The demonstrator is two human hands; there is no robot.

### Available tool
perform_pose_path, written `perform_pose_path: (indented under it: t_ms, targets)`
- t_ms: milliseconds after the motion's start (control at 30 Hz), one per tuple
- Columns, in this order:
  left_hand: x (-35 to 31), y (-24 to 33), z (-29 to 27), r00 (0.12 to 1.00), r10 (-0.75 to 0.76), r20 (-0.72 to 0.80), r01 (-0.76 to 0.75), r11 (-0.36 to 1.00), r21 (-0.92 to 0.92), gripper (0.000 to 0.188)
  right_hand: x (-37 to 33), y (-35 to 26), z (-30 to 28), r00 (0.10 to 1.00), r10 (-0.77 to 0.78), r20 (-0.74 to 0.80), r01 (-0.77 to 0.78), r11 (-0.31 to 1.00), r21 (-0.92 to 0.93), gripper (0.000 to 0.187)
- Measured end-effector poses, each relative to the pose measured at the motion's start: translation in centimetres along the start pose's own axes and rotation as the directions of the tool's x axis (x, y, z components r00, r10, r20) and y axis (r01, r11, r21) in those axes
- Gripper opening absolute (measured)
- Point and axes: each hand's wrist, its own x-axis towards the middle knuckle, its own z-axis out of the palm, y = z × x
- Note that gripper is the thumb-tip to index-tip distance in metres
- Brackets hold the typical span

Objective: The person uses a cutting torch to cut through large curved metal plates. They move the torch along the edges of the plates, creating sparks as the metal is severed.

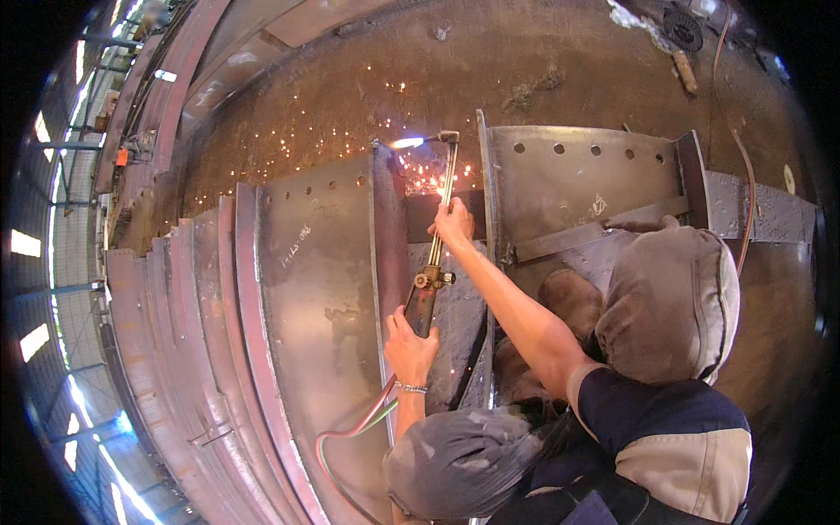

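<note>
A cutting torch (435, 254) with brass valves lies in both my hands, its head bent left at the far end. My left hand (409, 348), a bracelet at its wrist, is closed around the dark handle. Farther up, my right hand (453, 222) grips the long metal tubes. A bright flame (408, 142) shoots from the nozzle onto the far end of an upright flange (385, 236) of a steel beam, and orange sparks scatter beyond and below it. Red and green hoses (350, 433) trail from near the handle toward the lower edge.
On the left, several steel beams (249, 289) stand side by side. At right, a steel plate (582, 171) with a row of holes sits between upright flanges. A hose (742, 157) runs across the brown floor (490, 70). My bent knees (665, 302) are close to the steel.
</note>
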Motion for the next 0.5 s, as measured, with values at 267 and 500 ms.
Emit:
perform_pose_path:
  t_ms: [267,500]
  targets:
    - [2.0,-1.3,-3.1,0.962,0.215,0.166,-0.245,0.951,0.190,0.064,0.8,-1.4,0.1,0.979,0.203,0.035,-0.206,0.948,0.243,0.026]
    - [5.8,-1.2,-5.6,0.871,0.218,0.441,-0.320,0.932,0.172,0.067,2.7,-3.4,-0.5,0.951,0.263,0.165,-0.292,0.938,0.189,0.032]
